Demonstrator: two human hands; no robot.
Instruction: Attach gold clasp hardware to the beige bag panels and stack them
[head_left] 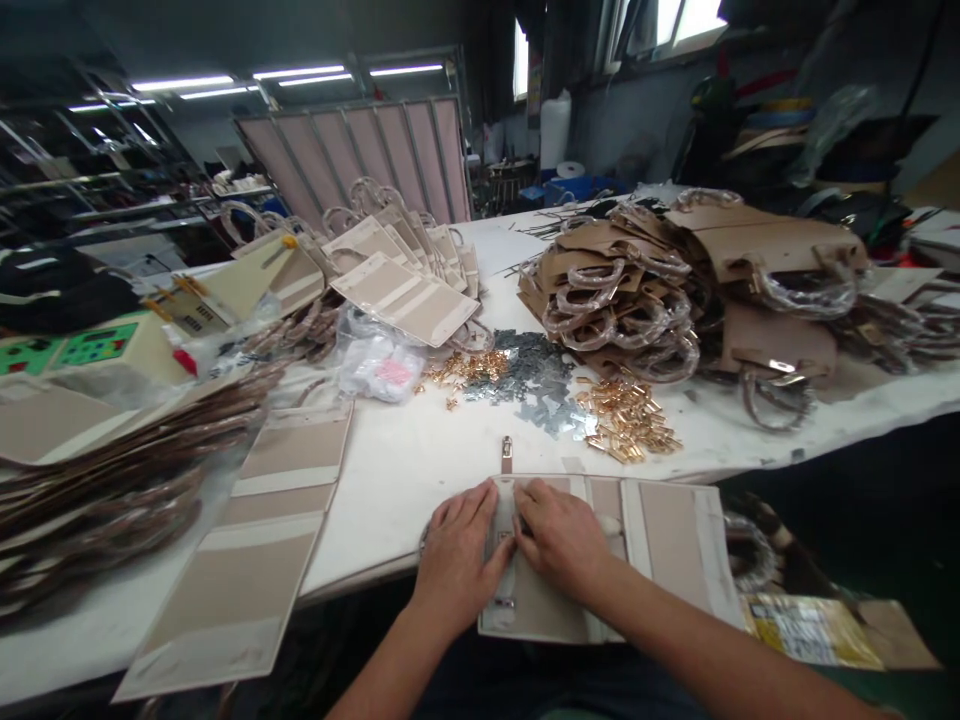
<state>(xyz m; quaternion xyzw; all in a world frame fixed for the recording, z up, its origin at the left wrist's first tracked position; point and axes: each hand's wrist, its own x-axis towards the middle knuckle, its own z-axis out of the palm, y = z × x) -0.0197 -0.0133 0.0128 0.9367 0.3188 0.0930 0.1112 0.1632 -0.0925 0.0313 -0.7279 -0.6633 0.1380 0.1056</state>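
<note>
The person stands at the near edge of a white table (450,450) and bends over a beige bag panel (667,540). This panel lies flat, and its lower part hangs over the table edge towards the person. Both hands rest on its left half. The left hand (459,560) and the right hand (561,535) are side by side, almost touching. Their fingers are bent and the fingertips press on a narrow strap (507,455) that runs up the middle of the panel and ends in a small metal clasp. I cannot tell if the fingers really pinch the strap or only hold it down.

Just behind the panel there is a heap of gold fittings (628,420), and beside it a heap of grey metal plates (534,375). Farther right lies a big pile of brown bags (757,250) with wrapped handles. At the left, another flat panel (255,560) lies near a stack of pieces (112,470).
</note>
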